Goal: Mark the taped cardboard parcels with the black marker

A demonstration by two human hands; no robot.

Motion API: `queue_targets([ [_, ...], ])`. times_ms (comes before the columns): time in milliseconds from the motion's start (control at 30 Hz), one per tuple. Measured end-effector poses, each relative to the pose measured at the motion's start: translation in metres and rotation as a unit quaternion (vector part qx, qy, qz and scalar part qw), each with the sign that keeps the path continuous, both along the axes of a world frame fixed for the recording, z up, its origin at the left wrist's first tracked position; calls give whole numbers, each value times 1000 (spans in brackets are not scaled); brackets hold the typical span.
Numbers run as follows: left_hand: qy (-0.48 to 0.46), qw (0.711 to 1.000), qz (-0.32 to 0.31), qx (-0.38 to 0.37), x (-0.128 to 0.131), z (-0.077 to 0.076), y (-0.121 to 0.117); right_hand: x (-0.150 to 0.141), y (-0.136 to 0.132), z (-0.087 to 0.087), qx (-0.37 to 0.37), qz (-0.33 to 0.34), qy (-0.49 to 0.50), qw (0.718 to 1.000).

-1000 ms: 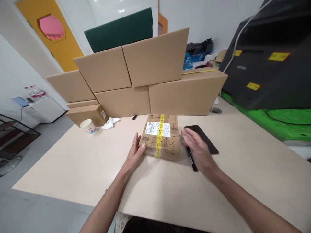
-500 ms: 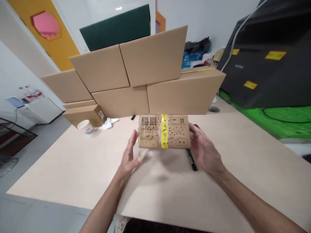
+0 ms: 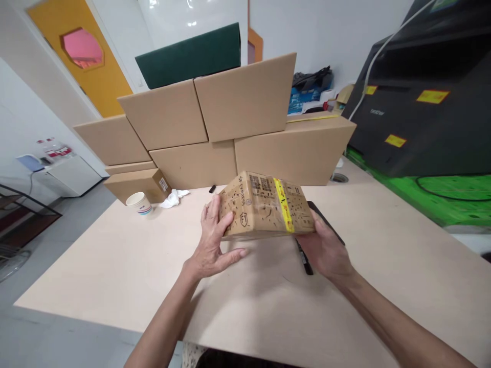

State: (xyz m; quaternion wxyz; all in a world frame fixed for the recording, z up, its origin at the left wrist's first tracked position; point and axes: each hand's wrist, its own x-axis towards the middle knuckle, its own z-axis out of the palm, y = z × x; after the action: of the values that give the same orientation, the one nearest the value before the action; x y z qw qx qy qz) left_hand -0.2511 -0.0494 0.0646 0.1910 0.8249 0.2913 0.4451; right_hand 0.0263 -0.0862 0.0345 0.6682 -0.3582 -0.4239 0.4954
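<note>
A small printed cardboard box [image 3: 266,209] is held tilted just above the table, between my two hands. Yellow tape runs across it, and its left end, marked SF EXPRESS, is turned partly towards me. My right hand [image 3: 326,245] grips its lower right corner, thumb in front and the other fingers hidden underneath. Against the left end lie the fingers of my left hand [image 3: 213,237], with the thumb stretched out below, off the cardboard. Under my right hand's side, a black marker pen [image 3: 305,259] lies on the table beside a flat black object [image 3: 325,221], partly hidden.
Large cardboard boxes [image 3: 184,166] form a wall along the back of the table [image 3: 115,266], with a dark green box [image 3: 187,59] on top. At the left stand a paper cup [image 3: 138,203], crumpled tissue [image 3: 173,199] and a smaller carton [image 3: 134,185]. A black-covered machine [image 3: 399,117] occupies the right.
The cardboard box has turned and tilted, so its left end now shows. My left fingers have moved onto that end, and my right hand has shifted slightly lower. The view has tilted up slightly.
</note>
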Motion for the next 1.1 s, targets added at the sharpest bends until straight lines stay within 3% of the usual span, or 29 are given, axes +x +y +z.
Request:
queue_targets([
  [67, -15, 999, 7, -40, 2, 6, 4, 1, 0, 0, 16, -10, -18, 1000],
  [167, -114, 984, 3, -136, 8, 5, 10, 3, 1, -1, 39, -7, -40, 998],
  [267, -245, 940, 21, -237, 14, -8, 21, 5, 0, -5, 64, 32, -52, 996],
  [367, -338, 877, 40, -339, 16, -25, 33, 6, -1, -13, 82, 67, -102, 989],
  [433, -361, 845, 65, -390, 15, -36, 40, 6, -1, -17, 75, 65, -145, 984],
  [533, -340, 824, 50, -450, 15, -48, 41, 3, 2, -21, 28, 63, -154, 986],
  [633, -319, 826, 12, -465, 19, -51, 35, -1, 7, -22, -32, 85, -111, 990],
  [767, -259, 873, -2, -414, 19, -41, 27, -2, 11, -23, -67, 88, -33, 993],
  [867, -227, 899, 6, -374, 14, -36, 26, 1, 11, -24, -55, 73, -4, 996],
  [1100, -256, 901, 3, -350, 9, -43, 29, 4, 4, -24, 18, 40, -82, 996],
])
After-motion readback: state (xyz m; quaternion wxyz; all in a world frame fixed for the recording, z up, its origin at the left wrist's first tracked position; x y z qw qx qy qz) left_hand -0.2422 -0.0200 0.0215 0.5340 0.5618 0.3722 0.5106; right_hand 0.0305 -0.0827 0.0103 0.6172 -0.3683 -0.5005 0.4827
